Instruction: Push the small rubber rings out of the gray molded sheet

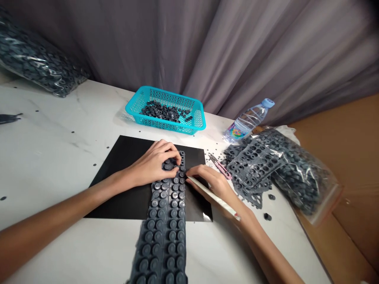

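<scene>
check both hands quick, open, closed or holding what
Left hand: half-curled over the dark grey, round-studded, rubbery-looking strip; whether it grips anything cannot be told.
Right hand: closed, holding a slim white stick.

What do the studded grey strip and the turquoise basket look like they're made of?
Studded strip: probably rubber, satin dark grey, judging by highlights on its round studs; soft plastic possible. Turquoise basket: likely moulded plastic, slightly glossy, given its perforated walls.

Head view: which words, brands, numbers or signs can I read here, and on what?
No text can be read.
Bottle: its colourful label is too small and blurred.
White stick in the right hand: a red mark near its end, too blurred to make out.
</scene>
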{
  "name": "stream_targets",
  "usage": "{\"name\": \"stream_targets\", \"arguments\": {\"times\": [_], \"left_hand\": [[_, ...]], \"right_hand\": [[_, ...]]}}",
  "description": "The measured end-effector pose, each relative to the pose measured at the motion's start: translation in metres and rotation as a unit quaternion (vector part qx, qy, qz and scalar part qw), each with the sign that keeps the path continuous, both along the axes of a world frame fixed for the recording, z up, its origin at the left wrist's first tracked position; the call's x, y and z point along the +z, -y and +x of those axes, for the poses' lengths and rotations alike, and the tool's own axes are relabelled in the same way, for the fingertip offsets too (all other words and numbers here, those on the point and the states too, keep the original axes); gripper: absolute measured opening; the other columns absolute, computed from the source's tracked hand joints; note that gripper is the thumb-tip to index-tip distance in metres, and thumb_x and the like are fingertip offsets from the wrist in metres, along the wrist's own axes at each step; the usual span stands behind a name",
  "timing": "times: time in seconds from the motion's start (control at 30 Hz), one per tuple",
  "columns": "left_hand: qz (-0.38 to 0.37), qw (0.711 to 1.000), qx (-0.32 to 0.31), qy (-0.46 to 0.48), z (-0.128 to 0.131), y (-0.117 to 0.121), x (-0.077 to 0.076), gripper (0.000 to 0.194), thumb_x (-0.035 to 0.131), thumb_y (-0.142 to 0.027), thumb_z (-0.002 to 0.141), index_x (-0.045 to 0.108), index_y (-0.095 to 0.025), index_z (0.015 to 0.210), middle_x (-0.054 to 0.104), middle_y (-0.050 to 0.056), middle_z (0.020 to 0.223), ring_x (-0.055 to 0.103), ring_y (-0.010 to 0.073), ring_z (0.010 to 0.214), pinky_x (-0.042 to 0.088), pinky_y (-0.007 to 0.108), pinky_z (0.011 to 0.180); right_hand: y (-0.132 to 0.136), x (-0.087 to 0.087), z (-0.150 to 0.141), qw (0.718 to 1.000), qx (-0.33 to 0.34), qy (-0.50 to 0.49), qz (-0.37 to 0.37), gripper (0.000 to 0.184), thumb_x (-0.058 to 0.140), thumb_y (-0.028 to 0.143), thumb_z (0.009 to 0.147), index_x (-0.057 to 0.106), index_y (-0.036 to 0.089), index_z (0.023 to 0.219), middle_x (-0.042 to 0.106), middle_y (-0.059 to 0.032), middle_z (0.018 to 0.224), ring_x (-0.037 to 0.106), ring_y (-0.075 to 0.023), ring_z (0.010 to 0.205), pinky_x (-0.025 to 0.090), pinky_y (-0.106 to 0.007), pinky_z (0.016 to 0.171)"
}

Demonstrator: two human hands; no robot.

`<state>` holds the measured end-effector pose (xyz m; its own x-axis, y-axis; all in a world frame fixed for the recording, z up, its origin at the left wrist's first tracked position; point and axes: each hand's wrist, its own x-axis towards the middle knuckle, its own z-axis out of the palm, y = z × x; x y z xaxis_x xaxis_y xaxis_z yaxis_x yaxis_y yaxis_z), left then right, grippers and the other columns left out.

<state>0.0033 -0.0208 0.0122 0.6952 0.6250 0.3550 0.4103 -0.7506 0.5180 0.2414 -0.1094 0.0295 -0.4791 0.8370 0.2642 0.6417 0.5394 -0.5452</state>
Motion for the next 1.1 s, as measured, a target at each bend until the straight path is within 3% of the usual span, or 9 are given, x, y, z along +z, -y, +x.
{"name": "stream_targets", "arguments": {"times": [0.3,0.5,0.87,1.1], "left_hand": [[-0.015,0.999,0.019,0.021,0.003,0.000,0.000,0.014,0.066,-0.029,0.086,0.067,-0.024,0.099,0.066,0.001,0.104,0.057,0.0229,0.107,0.043,0.040,0.101],[-0.013,0.999,0.048,0.018,0.007,0.008,0.000,0.012,0.064,-0.024,0.085,0.064,-0.023,0.096,0.062,0.003,0.103,0.058,0.0222,0.104,0.046,0.039,0.098],[-0.027,0.997,0.057,0.040,0.009,0.007,-0.006,0.012,0.066,-0.022,0.083,0.066,-0.022,0.095,0.059,0.002,0.104,0.058,0.0216,0.107,0.047,0.039,0.100],[-0.022,0.998,0.054,0.037,0.010,0.008,-0.006,0.012,0.063,-0.021,0.084,0.066,-0.022,0.096,0.060,0.003,0.103,0.058,0.0216,0.106,0.046,0.040,0.101]], "right_hand": [[-0.006,-0.007,-0.008,0.997,-0.043,-0.053,0.026,0.014,0.057,0.032,0.102,0.064,0.022,0.110,0.071,-0.0079,0.106,0.068,-0.0199,0.099,0.056,-0.036,0.091],[-0.013,-0.009,-0.004,0.998,-0.019,-0.059,0.028,0.015,0.060,0.031,0.100,0.066,0.021,0.110,0.073,-0.0067,0.106,0.069,-0.0189,0.099,0.056,-0.036,0.091],[-0.016,-0.007,-0.004,0.999,0.003,-0.027,0.032,0.014,0.059,0.029,0.101,0.065,0.022,0.112,0.072,-0.0065,0.107,0.066,-0.0204,0.100,0.054,-0.037,0.091],[-0.017,-0.008,-0.006,0.996,-0.013,0.067,0.048,0.018,0.050,0.029,0.105,0.064,0.020,0.114,0.071,-0.0071,0.107,0.065,-0.0206,0.101,0.055,-0.035,0.087]]}}
